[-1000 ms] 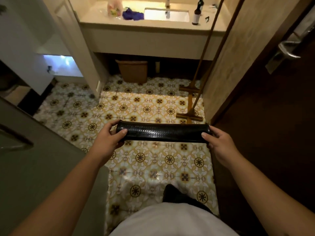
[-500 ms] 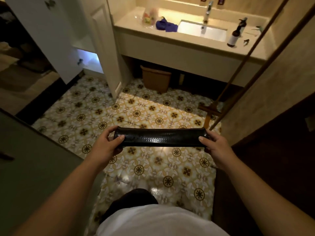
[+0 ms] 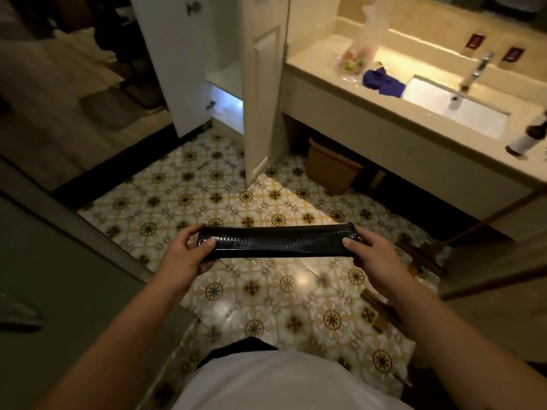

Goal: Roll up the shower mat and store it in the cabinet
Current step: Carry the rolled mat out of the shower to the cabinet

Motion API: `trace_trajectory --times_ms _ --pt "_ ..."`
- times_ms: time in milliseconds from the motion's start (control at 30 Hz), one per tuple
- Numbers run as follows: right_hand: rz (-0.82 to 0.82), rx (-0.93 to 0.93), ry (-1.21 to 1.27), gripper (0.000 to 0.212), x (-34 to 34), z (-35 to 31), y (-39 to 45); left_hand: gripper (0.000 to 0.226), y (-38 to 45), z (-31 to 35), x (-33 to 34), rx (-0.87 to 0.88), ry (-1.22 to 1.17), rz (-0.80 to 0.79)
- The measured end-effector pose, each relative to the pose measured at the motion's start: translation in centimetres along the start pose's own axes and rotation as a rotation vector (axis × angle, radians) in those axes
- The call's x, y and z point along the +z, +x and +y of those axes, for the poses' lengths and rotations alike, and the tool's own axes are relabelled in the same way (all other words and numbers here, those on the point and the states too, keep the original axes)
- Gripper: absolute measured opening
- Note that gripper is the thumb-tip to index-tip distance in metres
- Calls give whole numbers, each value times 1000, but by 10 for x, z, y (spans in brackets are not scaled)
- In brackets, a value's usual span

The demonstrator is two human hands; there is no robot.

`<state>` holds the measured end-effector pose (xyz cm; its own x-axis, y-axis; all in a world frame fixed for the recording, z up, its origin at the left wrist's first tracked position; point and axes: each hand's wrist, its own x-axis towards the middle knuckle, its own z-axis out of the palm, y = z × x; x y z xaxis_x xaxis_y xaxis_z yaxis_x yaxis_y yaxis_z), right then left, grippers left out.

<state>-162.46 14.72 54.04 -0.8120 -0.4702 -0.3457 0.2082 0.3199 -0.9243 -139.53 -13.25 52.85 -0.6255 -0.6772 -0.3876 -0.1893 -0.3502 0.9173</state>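
Turning left has brought the open cabinet (image 3: 225,93) ahead, and with my left hand (image 3: 185,257) and right hand (image 3: 371,255) gripping the rolled shower mat (image 3: 278,241) over the floor, only storing remains.

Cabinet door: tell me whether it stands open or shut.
Open. The white cabinet door is swung outward, exposing a shelf and a lit lower compartment behind it.
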Motion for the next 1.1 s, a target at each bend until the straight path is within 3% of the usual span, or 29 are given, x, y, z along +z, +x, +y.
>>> trace_trajectory --times_ms 500,633,867,1100 --pt "-429 -17 -115 31 111 -74 232 32 112 38 -45 6 -63 377" --pt "-571 -34 -162 23 145 -103 312 33 154 54 -37 18 -102 512" --pt "-702 24 -225 34 191 -149 415 42 207 73 -21 -5 -204 676" --pt "-830 -29 -299 24 258 -182 484 42 260 94 -42 -18 -272 787"
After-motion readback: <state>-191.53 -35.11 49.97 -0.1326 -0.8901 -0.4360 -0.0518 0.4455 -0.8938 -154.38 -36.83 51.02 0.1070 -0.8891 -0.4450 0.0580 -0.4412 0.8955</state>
